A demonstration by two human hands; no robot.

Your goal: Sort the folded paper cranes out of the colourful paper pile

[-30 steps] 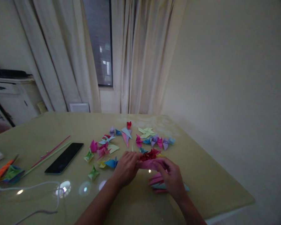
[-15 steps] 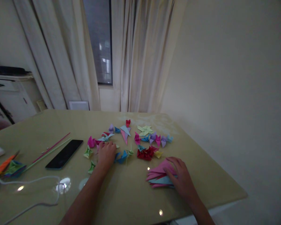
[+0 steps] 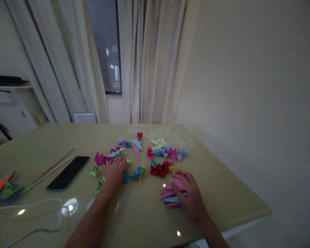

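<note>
- Paper stack (image 3: 170, 199): pink and light-blue folded pieces, laid on the table (image 3: 136, 217). It is taken as clock centre, twelve o'clock pointing away from the person.
- Right hand (image 3: 192, 194): placed at three o'clock, thumb and forefinger narrowed around the stack, pink paper held between them. The loose layers are presumably kept from fanning or sliding by this hold.
- Left hand (image 3: 116, 169): stretched to ten o'clock, palm down, fingers bent over small folded figures. The fingertips are hidden; whether anything is gripped cannot be told. The arm is probably extended because those figures lie beyond the stack.
- Blue figure (image 3: 135, 175): set just beside the left hand, at its three o'clock.
- Red figure (image 3: 158, 170): positioned at eleven o'clock, near the stack.
- Phone (image 3: 68, 174): laid flat between nine and ten o'clock, well apart, apparently out of the working area.
</note>
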